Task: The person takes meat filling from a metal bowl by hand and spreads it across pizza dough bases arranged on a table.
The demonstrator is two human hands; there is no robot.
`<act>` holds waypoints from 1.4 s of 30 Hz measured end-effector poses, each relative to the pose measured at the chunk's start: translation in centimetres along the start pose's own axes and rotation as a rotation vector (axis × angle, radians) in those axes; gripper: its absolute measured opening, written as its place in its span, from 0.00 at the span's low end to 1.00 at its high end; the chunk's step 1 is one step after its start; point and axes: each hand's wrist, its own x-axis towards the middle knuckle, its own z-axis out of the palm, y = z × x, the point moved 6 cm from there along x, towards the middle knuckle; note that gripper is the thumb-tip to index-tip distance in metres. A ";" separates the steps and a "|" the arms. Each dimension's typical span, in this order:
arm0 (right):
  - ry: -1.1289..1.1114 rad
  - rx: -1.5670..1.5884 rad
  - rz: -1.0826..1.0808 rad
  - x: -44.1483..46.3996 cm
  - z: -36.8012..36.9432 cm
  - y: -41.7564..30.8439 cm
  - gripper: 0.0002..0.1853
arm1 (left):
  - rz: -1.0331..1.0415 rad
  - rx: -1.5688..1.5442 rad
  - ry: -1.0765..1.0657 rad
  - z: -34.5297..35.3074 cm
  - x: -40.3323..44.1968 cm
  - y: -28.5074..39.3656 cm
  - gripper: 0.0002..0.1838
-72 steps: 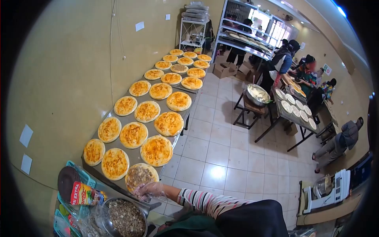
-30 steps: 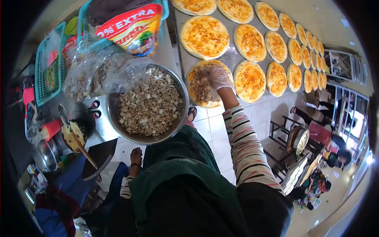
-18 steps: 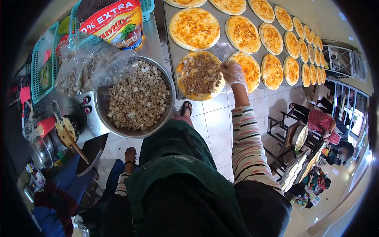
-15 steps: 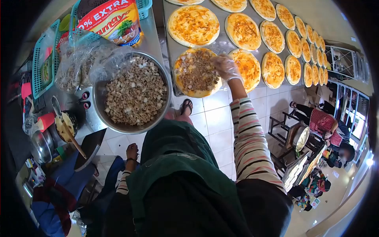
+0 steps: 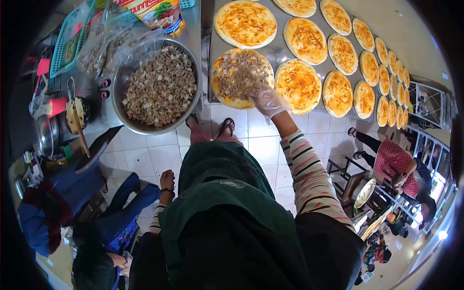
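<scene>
My right hand (image 5: 268, 100), in a clear plastic glove, rests at the lower right of a round flatbread (image 5: 237, 99). Its fingers lie on the chopped meat topping (image 5: 234, 75) that covers much of that bread. My left hand (image 5: 167, 181) is bare, wears a dark band at the wrist and hangs beside my green apron (image 5: 215, 169); its fingers are curled in, with nothing visible in them. Left of the bread stands a steel bowl (image 5: 116, 92) of chopped meat mix (image 5: 162, 89), a clear plastic bag (image 5: 137, 46) draped over its back rim.
Several cheese-topped flatbreads (image 5: 299, 86) lie in rows on the metal table (image 5: 285, 50). A mayo pouch (image 5: 162, 14), a teal basket (image 5: 63, 53) and a pot with a wooden spoon (image 5: 77, 116) are at left. People work nearby, one in a red dotted apron (image 5: 389, 159).
My right hand has moved down and slightly left over the topping. The view has shifted, and the bowl and breads appear in slightly different places.
</scene>
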 end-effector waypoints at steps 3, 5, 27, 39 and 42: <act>0.002 -0.016 -0.035 -0.1 -0.3 -1.3 0.09 | -0.009 0.059 0.008 0.4 -0.8 -1.8 0.12; -0.013 -0.057 -0.060 0.1 1.5 -0.8 0.08 | 0.017 0.097 0.013 0.8 -1.2 -2.5 0.12; -0.175 -0.168 -0.069 2.4 0.9 -3.9 0.05 | -0.043 -0.150 0.012 0.5 -2.3 -9.9 0.12; -0.208 -0.082 -0.110 -0.2 1.2 0.3 0.05 | -0.053 -0.063 0.114 0.2 -4.4 -5.6 0.13; -0.256 -0.005 -0.248 0.4 -0.1 -1.6 0.07 | -0.048 -0.096 0.110 0.2 -4.4 -4.8 0.13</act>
